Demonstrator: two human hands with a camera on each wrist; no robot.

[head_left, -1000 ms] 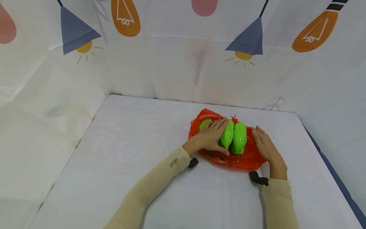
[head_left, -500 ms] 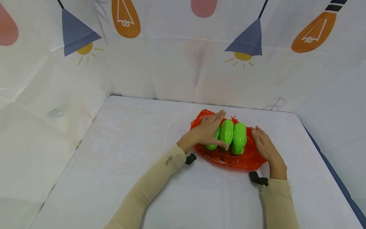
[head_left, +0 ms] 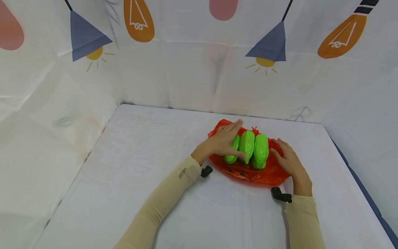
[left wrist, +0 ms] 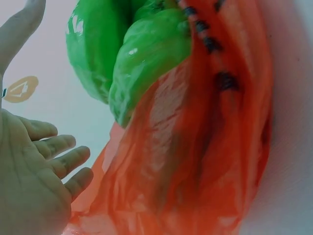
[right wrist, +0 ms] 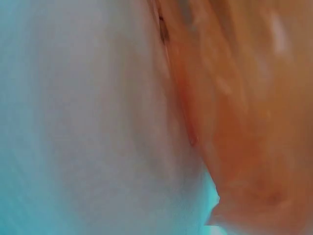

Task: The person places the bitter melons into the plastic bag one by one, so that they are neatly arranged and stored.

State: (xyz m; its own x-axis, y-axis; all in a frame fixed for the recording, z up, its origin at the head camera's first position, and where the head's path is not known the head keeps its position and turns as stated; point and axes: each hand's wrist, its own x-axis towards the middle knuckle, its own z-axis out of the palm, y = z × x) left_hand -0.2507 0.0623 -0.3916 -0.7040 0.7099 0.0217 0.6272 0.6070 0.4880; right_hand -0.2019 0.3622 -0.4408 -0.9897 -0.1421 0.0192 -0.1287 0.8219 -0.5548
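A red plastic bag [head_left: 267, 176] lies spread on the table, with three glossy green ridged vegetables on it: a left one [head_left: 231, 155], a middle one [head_left: 247, 143] and a right one [head_left: 260, 150], side by side. My left hand [head_left: 219, 141] is over the bag's left part, fingers straight and thumb spread toward the middle vegetable, partly covering the left one. In the left wrist view, its palm faces the bag and green vegetables [left wrist: 151, 54] with nothing in it. My right hand [head_left: 289, 160] rests at the bag's right edge, thumb apart from the fingers. The right wrist view shows blurred red plastic [right wrist: 244, 137].
The white table [head_left: 149, 155] stands against a pale cloth wall [head_left: 186, 79] printed with lamps and bulbs. More pale cloth hangs at the left side. A black wrist-camera mount [head_left: 281, 194] juts from the right wrist, another mount [head_left: 206, 171] from the left.
My left hand has drawn back leftward from the vegetables. The left vegetable, mostly covered before, now shows beside the middle one. My right thumb has spread away from its fingers.
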